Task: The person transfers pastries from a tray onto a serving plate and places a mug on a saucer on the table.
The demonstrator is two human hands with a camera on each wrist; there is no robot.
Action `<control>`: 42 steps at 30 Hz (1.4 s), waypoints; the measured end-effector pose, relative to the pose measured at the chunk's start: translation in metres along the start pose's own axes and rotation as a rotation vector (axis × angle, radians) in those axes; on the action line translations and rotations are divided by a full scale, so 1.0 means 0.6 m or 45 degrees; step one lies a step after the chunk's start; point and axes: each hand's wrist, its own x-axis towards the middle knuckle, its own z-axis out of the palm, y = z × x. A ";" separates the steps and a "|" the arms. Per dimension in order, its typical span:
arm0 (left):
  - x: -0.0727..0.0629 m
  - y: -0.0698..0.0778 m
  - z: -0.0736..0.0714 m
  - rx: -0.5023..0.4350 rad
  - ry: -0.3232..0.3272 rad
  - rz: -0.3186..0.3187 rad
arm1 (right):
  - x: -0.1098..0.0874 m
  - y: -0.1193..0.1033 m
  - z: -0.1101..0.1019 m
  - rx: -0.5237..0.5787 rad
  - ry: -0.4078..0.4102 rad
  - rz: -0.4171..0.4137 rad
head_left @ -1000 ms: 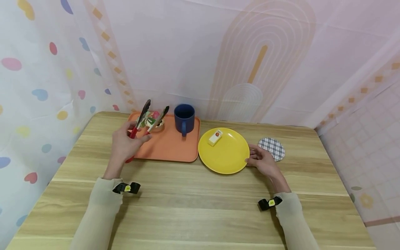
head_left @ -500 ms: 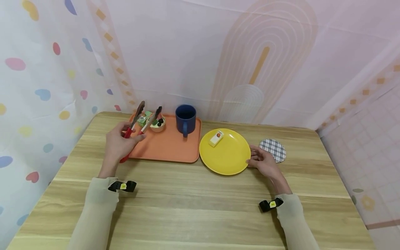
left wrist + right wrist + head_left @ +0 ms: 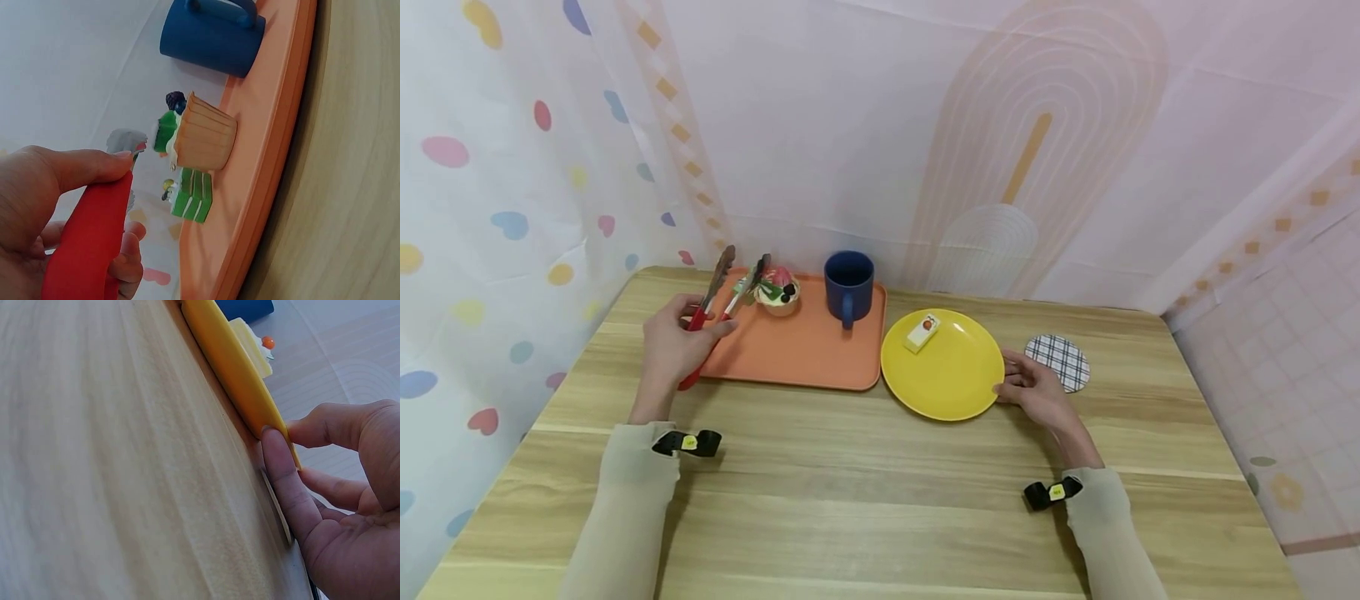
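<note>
My left hand (image 3: 664, 352) holds a pair of tongs with red handles (image 3: 94, 234) over the left part of an orange tray (image 3: 801, 360). The metal tips are spread, with nothing seen between them. Just right of the tips stands a toy cupcake (image 3: 206, 134) topped with fruit, and beside it a slice of green layered cake (image 3: 194, 195), partly hidden by the tongs in the head view. My right hand (image 3: 1039, 393) pinches the right rim of a yellow plate (image 3: 951, 385) between thumb and fingers. A pale yellow cake slice (image 3: 921, 333) lies on that plate.
A dark blue mug (image 3: 848, 285) stands at the tray's back right, its handle facing me. Right of the plate, behind my right hand, lies a round checked coaster (image 3: 1062, 360). Printed cloth walls border the wooden table (image 3: 850, 492) at the back and sides.
My left hand has drawn the tongs leftward, away from the cupcake, which now shows more fully. The spread tips look a little closer together. My right hand keeps its grip on the plate.
</note>
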 end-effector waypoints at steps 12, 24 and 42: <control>0.003 -0.016 -0.009 0.019 -0.009 -0.087 | -0.001 0.000 0.000 0.013 -0.005 -0.004; 0.004 -0.025 -0.011 0.055 -0.021 -0.085 | -0.001 -0.001 0.000 0.023 -0.009 -0.001; 0.007 -0.033 -0.007 0.145 -0.086 -0.070 | 0.000 0.002 0.000 0.020 -0.015 -0.012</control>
